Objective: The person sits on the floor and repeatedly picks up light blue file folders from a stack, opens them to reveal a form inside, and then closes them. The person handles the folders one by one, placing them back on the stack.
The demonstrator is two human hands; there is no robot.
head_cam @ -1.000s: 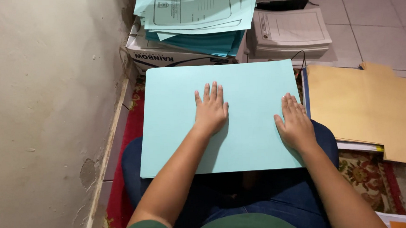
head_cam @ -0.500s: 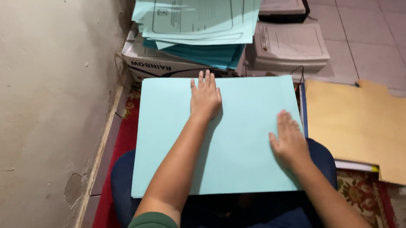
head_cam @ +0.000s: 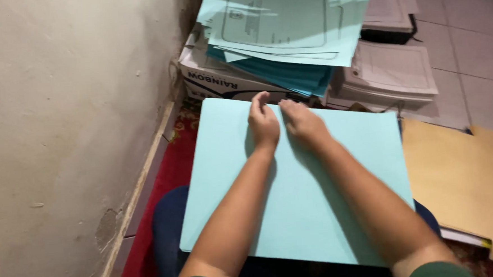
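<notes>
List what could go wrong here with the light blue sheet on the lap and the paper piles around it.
1. Both hands, the left hand and right hand, press near the far edge of the light blue sheet, which overhangs the lap; the near part could bend or crease.
2. The stack of blue papers sits fanned out and overhanging on the cardboard box; a nudge might tip sheets down.
3. The tan folders lie close beside; the sheet could slide onto them.

Left hand [head_cam: 263, 122] palm down, fingers extended toward far edge of light blue folder [head_cam: 232, 178], index raised slightly. Right hand [head_cam: 303, 123] just beside it, flat, fingers curled at same edge. Both forearms bare, converging over folder's middle.
</notes>
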